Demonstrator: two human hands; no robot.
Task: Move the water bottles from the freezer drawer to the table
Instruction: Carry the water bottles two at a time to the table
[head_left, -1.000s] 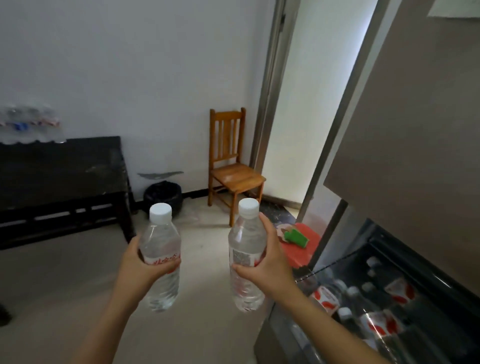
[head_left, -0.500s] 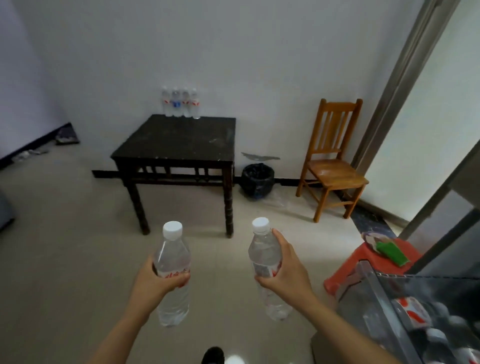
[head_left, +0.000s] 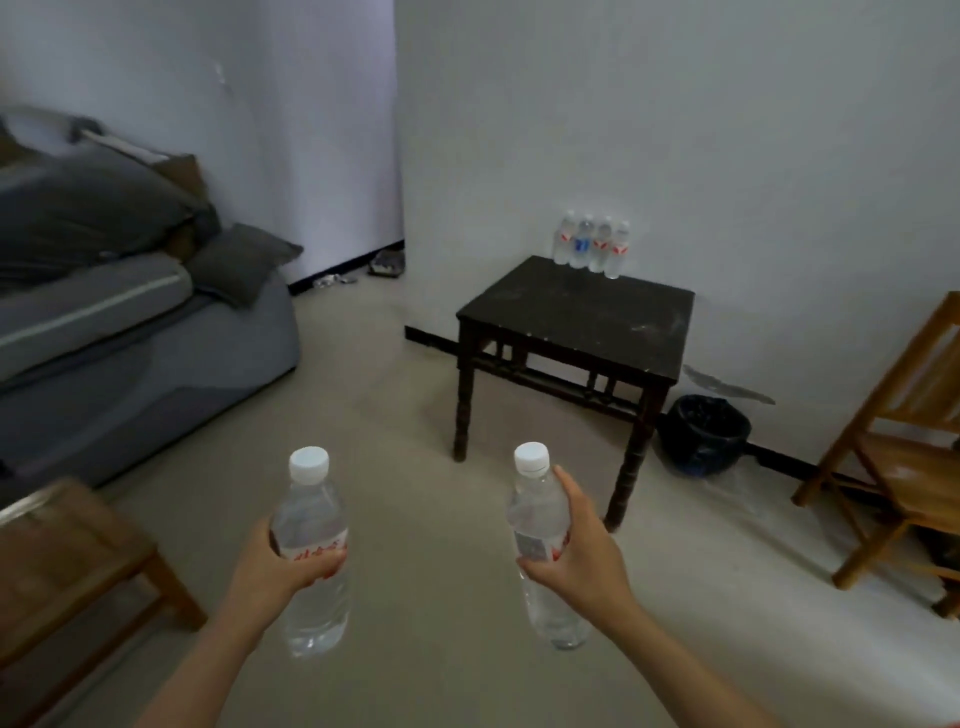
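White walls stand behind the dark surface (head_left: 571, 317). Each hand, left hand (head_left: 270, 571) and right hand (head_left: 582, 566), grips one bottle (head_left: 311, 551), carrying. Next, set both by the bottles at the back edge (head_left: 592, 244).

My left hand (head_left: 270, 571) and right hand (head_left: 582, 564) each hold a water bottle upright, left bottle (head_left: 311, 551) and right bottle (head_left: 543, 545) side by side in front of me. Table (head_left: 576, 312) ahead against the wall, four bottles (head_left: 592, 244) in a row at its back edge. Bin (head_left: 706, 434) right of the table, chair (head_left: 904, 452) further right; sofa (head_left: 130, 332) off to my left.
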